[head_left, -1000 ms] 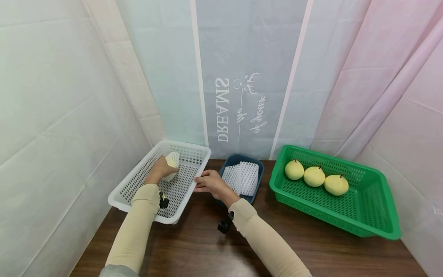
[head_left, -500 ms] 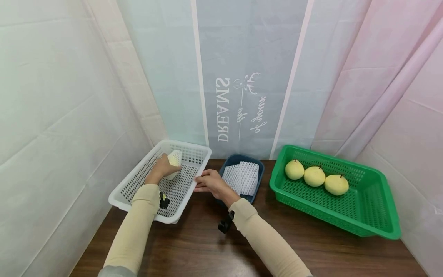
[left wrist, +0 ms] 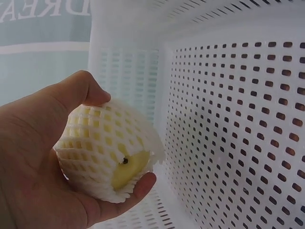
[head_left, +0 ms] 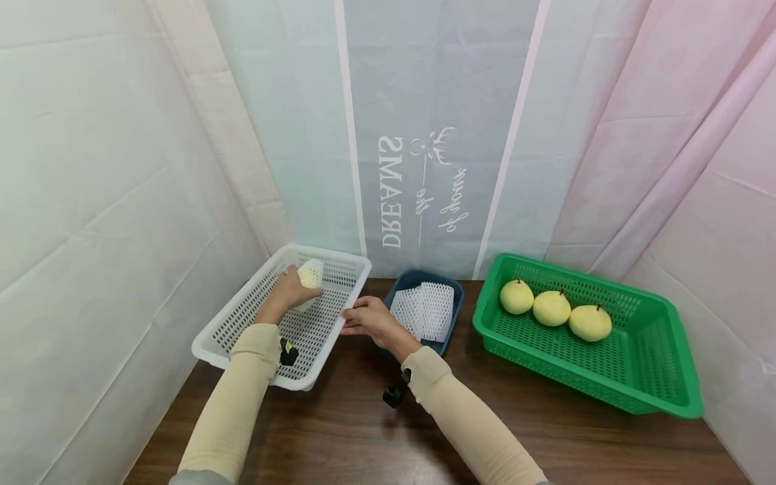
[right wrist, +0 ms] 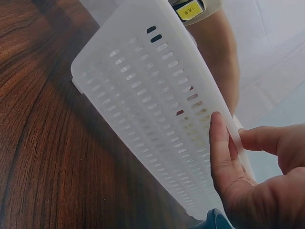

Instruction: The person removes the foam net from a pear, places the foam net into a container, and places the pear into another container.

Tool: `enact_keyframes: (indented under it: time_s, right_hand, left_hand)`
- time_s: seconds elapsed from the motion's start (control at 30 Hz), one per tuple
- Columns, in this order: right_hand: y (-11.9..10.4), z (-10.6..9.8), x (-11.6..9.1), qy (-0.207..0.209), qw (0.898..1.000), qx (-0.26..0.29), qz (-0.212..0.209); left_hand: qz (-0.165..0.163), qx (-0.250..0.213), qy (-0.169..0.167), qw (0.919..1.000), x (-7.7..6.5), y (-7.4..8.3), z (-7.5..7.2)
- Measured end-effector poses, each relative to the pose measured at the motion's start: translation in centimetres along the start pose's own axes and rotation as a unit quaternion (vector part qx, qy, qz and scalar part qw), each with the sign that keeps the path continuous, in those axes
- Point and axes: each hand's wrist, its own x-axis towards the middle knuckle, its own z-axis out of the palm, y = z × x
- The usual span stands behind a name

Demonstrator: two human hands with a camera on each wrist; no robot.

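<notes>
My left hand (head_left: 287, 294) is inside the white basket (head_left: 324, 343), gripping a pear (left wrist: 102, 138) wrapped in a white foam net (left wrist: 138, 126). In the left wrist view the thumb lies on top and the fingers curl beneath; bare yellow skin and a dark stem spot show at the net's end. My right hand (head_left: 377, 320) pinches the white basket's right rim, the thumb on one side and the fingers along the outer wall, as the right wrist view shows.
Between the baskets stands a dark blue bin (head_left: 456, 316) holding white foam nets (head_left: 435, 311). On the right, a green basket (head_left: 564, 378) contains three bare pears (head_left: 552, 308). Curtains rise behind and beside the brown wooden table (head_left: 364, 431).
My left hand has shifted slightly right and toward the far end of the white basket with the netted pear. The right hand stays at the rim.
</notes>
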Motion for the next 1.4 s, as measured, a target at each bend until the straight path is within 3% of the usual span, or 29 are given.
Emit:
enact_keyframes:
  time_s: [0.43, 0.83, 1.17, 1.4]
  right_hand:
    - [0.2, 0.0, 0.1, 0.000, 1.000, -0.006, -0.004]
    - [0.0, -0.4, 0.0, -0.002, 0.999, -0.031, -0.007]
    - [-0.9, -1.2, -0.4, 0.050, 0.997, -0.052, -0.011]
    - [-1.5, -1.9, -1.1, 0.060, 0.995, -0.061, -0.048]
  left_hand:
    - [0.017, 0.006, 0.002, 0.9998, -0.3, 1.2, -0.1]
    - [0.052, 0.001, 0.021, 0.9984, -0.7, 2.7, -0.1]
    - [0.067, -0.013, 0.028, 0.9973, -1.8, 3.8, -0.2]
    - [0.080, -0.025, 0.033, 0.9960, -2.5, 4.6, -0.1]
